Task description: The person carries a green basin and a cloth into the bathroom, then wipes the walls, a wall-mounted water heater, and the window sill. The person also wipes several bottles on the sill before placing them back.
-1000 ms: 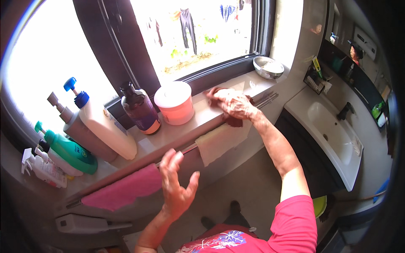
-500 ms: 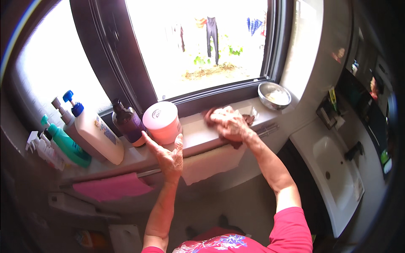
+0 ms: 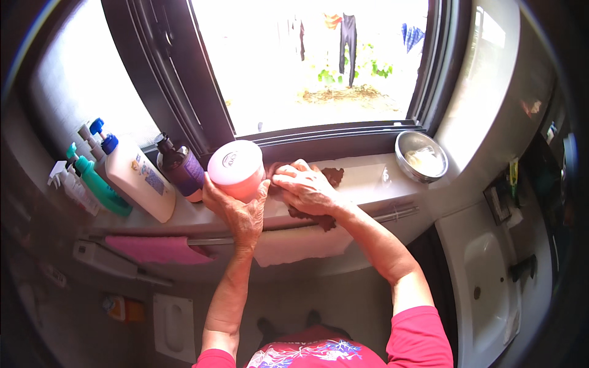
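Note:
My left hand (image 3: 241, 216) grips the near side of a round pink tub (image 3: 235, 163), fingers on its left and thumb on its right. The tub stands upright on the pale windowsill (image 3: 367, 183). Just right of the tub, my right hand (image 3: 308, 189) is closed over a crumpled brown cloth (image 3: 332, 176) and presses it on the sill. Part of the cloth hangs over the front edge; the rest is hidden beneath my fingers. A dark pump bottle (image 3: 184, 168) with a purple label stands directly left of the tub.
Further left are a large white pump bottle (image 3: 138, 178), a green bottle (image 3: 101, 189) and a white spray bottle (image 3: 73, 187). A metal bowl (image 3: 425, 176) sits at the sill's right end. Below hang a pink towel (image 3: 156, 249) and a pale towel (image 3: 300, 246). A washbasin (image 3: 485, 294) is at right.
My right hand has moved left along the sill with the brown cloth, up to the tub. My left hand has closed more around the tub. The whole view has shifted slightly.

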